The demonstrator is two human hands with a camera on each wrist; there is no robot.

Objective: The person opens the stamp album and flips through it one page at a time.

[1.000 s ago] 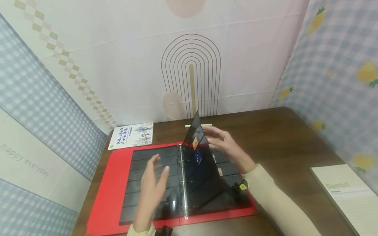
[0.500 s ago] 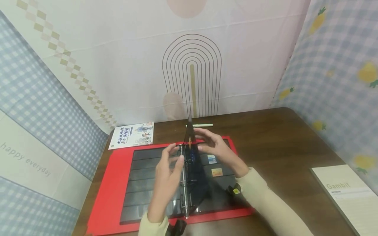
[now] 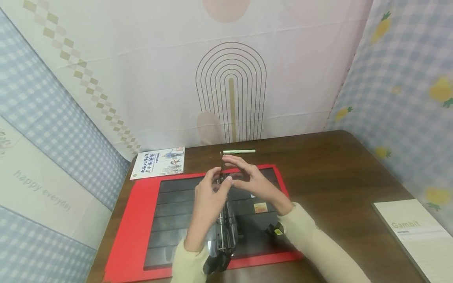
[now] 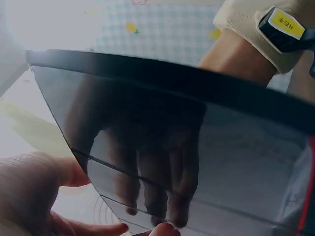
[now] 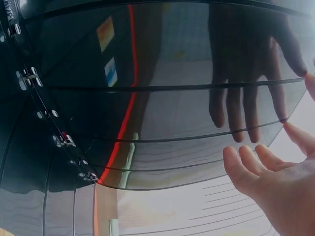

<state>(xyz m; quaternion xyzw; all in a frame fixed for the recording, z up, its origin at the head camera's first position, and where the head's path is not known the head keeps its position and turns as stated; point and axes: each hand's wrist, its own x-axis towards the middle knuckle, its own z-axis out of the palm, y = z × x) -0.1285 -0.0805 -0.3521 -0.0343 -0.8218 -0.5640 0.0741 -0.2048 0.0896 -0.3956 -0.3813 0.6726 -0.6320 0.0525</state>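
Head view: we hold a dark page (image 3: 226,204) upright over the red binder (image 3: 134,220), left hand (image 3: 209,200) pinching it, right hand (image 3: 247,181) flat-fingered behind. Beyond the binder lie a pen (image 3: 238,151) and booklet (image 3: 159,162) on the brown table (image 3: 336,173).

Left wrist view: fingertips (image 4: 118,228) grip the page (image 4: 206,147).

Right wrist view: fingers (image 5: 246,167) spread wide beside it.

A dark brown wooden surface (image 3: 339,165) carries an open red binder (image 3: 134,232) of black sleeve pages. Beyond it lie a white illustrated booklet (image 3: 158,162) and a pale green pen (image 3: 238,151). A white "Gambit" book (image 3: 417,232) lies at the right edge.
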